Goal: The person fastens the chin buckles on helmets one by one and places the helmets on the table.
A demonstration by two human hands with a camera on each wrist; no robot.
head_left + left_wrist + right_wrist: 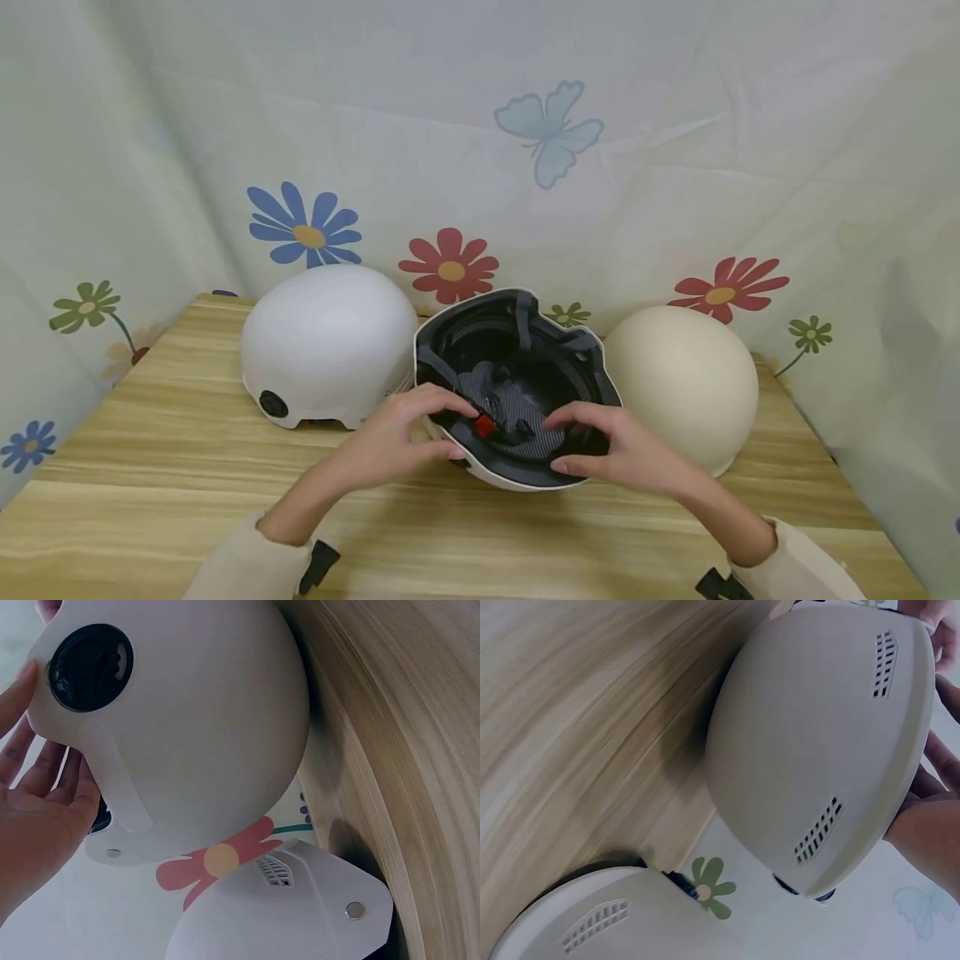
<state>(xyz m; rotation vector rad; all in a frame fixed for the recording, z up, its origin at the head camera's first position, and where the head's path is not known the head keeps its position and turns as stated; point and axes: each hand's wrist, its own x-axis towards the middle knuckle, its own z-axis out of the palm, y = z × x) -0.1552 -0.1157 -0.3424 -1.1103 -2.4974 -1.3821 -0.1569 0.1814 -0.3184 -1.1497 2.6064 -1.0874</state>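
Note:
An upturned white helmet (491, 479) lies in the middle of the table, its black padded inside facing up. Inside it are dark straps (523, 321) and a red buckle (484, 426). My left hand (393, 437) holds the helmet's near left rim, thumb at the outer edge and fingers inside, the index fingertip beside the buckle. A round black dial (91, 667) shows on the shell next to that thumb. My right hand (626, 446) is over the right part of the opening, thumb and fingers apart with nothing seen between them. Its fingers are partly hidden behind the rim in the right wrist view.
A white helmet (330, 342) stands dome up on the left, close to the middle one. On the right a cream helmet (682, 383) stands dome up too. The wooden table (150, 492) meets a flower-printed curtain (420, 150) behind and at the sides.

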